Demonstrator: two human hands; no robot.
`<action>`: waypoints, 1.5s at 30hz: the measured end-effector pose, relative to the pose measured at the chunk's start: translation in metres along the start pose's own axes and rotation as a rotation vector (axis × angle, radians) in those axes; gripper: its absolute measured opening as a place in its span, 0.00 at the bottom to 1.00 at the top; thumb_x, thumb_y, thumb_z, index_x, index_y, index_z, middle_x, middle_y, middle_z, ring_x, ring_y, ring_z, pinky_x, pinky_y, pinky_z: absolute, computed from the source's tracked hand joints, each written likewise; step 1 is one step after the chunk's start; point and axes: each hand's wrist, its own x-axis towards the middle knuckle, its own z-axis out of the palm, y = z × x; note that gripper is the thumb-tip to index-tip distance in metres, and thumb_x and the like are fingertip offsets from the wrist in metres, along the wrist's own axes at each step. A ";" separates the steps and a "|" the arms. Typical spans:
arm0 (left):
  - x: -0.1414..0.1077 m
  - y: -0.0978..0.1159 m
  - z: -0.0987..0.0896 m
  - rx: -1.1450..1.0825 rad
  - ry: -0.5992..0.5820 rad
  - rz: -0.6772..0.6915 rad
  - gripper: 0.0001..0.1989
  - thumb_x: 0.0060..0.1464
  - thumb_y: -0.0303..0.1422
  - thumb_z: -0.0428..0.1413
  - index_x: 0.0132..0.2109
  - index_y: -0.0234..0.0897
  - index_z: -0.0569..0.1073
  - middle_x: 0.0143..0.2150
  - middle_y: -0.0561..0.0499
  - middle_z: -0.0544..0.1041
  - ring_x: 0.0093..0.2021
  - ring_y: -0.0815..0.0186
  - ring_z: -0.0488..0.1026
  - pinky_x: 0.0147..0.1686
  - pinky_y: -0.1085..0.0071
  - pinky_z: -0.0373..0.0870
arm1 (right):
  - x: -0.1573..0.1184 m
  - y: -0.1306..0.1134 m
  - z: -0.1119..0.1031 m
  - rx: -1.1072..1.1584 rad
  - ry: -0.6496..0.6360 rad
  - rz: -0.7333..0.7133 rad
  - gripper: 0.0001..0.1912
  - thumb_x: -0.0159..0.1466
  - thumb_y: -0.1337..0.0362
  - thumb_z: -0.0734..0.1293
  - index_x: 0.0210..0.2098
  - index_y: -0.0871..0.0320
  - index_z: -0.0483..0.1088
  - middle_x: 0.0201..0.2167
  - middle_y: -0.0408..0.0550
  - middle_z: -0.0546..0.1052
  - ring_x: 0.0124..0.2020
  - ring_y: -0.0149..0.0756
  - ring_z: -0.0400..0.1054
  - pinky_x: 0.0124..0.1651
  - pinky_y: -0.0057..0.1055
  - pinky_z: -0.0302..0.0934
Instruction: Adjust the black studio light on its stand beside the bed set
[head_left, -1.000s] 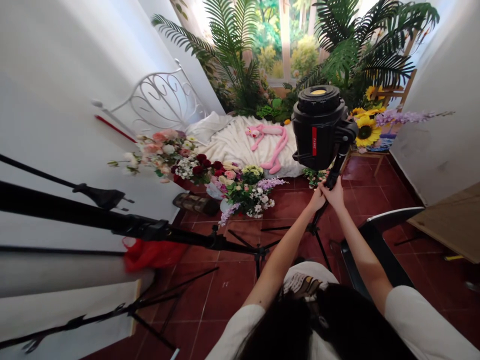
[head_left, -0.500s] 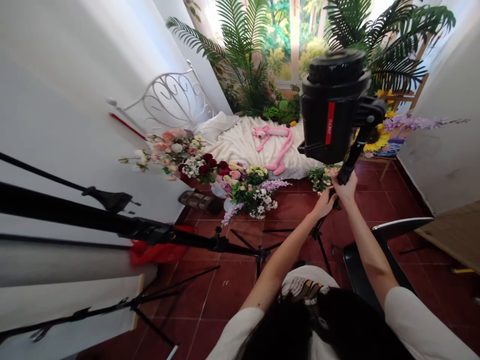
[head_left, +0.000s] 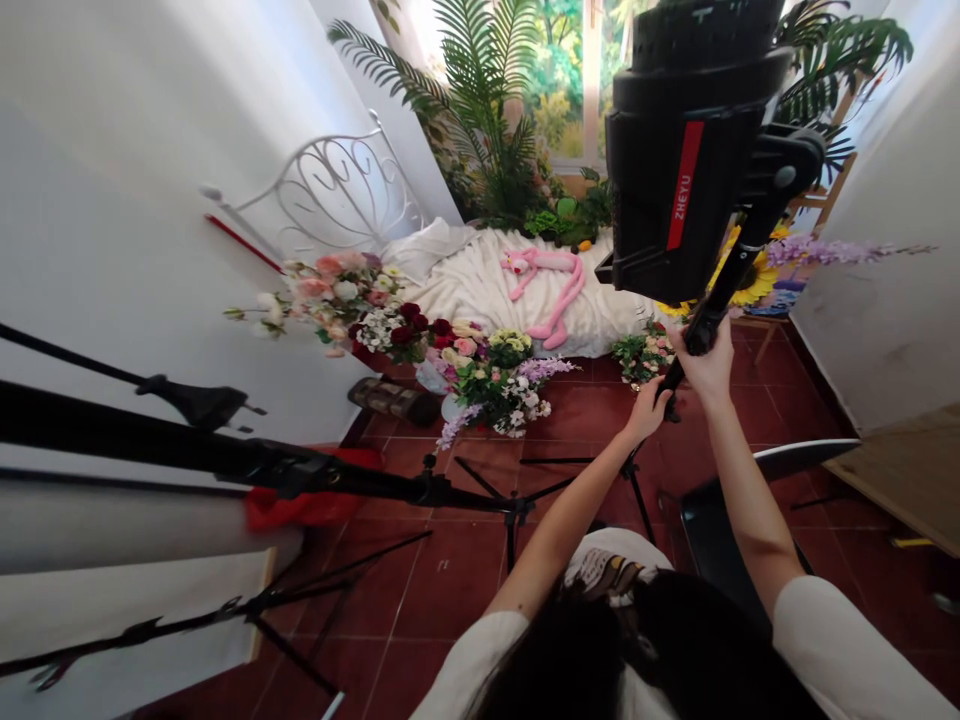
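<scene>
A black studio light (head_left: 652, 190) with a red "ZHEYU" label sits on top of a black light stand (head_left: 731, 275) in front of me. My right hand (head_left: 709, 362) is wrapped round the stand's pole at a collar below the light. Lower down, my left hand (head_left: 646, 412) grips the same pole, close to a small knob. Both hands are closed, their fingers partly hidden by the pole. The stand's legs spread on the red tiled floor (head_left: 465, 570) between my arms and beyond.
Another black stand (head_left: 330, 470) slants across the left. Artificial flowers (head_left: 495, 375) stand before a bed with a white blanket (head_left: 465, 280) and a pink plush toy (head_left: 555, 270). A black chair (head_left: 720, 540) is by my right arm. Palm leaves (head_left: 487, 100) rise behind.
The studio light has risen and looks larger, nearer the top edge. More pole shows beneath it. My right hand has shifted slightly up and right; my left hand stays on the pole.
</scene>
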 end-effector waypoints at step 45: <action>0.000 0.002 -0.004 -0.113 -0.003 -0.129 0.21 0.65 0.47 0.54 0.58 0.38 0.72 0.56 0.42 0.77 0.59 0.58 0.72 0.64 0.58 0.66 | -0.131 0.057 -0.042 -0.110 -0.123 0.409 0.22 0.55 0.49 0.74 0.42 0.53 0.69 0.34 0.48 0.80 0.37 0.43 0.75 0.47 0.43 0.70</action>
